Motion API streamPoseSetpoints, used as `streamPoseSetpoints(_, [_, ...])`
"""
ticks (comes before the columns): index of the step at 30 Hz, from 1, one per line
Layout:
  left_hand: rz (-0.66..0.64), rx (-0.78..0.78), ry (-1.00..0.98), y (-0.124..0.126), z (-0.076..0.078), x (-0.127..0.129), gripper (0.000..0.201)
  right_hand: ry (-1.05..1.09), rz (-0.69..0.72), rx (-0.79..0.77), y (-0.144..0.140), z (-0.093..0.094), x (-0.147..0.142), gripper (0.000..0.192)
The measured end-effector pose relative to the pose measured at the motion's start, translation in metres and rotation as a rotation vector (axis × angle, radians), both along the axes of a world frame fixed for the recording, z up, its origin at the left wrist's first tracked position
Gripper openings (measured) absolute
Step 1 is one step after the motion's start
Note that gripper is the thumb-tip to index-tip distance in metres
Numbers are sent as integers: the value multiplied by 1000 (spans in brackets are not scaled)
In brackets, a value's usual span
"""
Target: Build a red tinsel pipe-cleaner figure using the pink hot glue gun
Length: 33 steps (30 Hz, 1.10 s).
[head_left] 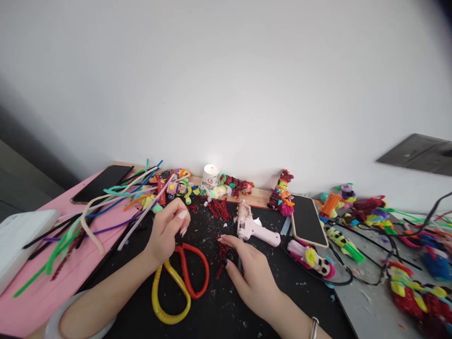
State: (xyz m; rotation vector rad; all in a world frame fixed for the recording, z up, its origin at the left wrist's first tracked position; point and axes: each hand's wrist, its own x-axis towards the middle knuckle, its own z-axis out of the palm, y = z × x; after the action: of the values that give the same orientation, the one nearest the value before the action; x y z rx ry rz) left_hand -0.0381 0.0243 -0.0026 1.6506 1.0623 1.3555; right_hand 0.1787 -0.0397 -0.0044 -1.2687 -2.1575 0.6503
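Observation:
My right hand has its thumb and fingers around short dark red tinsel pipe cleaner pieces on the black mat. My left hand is raised with its fingers curled in; what they hold, if anything, is hidden. Just below it lie scissors with one yellow and one red handle loop, their blades out of sight. A pale pink glue gun rests beyond my right hand, its nozzle end crusted. More cut red tinsel pieces lie in a bunch between the hands, further back.
Long pipe cleaners spread over a pink surface at left, near a dark phone and a white box. Along the wall stand a white cup and a pipe cleaner figure. Several figures and a black cable lie right.

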Motion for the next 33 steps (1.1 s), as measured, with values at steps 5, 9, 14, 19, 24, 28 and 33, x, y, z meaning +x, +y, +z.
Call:
streamPoseSetpoints(5, [238, 48, 291, 9, 5, -5, 26, 56, -60, 74, 0, -3, 1, 38])
streamPoseSetpoints(9, [287, 97, 600, 17, 7, -9, 15, 155, -117, 120, 1, -4, 2, 18])
streamPoseSetpoints(14, [351, 155, 878, 31, 0, -22, 19, 185, -125, 134, 0, -2, 2, 20])
streamPoseSetpoints(19, [219, 116, 962, 38, -9, -31, 18, 210, -95, 100, 1, -2, 1, 18])
streamPoseSetpoints(24, [143, 93, 937, 38, -12, -31, 16, 201, -102, 65, 2, -3, 2, 14])
streamPoseSetpoints(28, [152, 81, 875, 37, -8, -28, 14, 207, -104, 58, 1, -2, 3, 14])
streamPoseSetpoints(33, [213, 53, 814, 31, -1, -22, 12, 203, -115, 58, 1, -3, 3, 14])
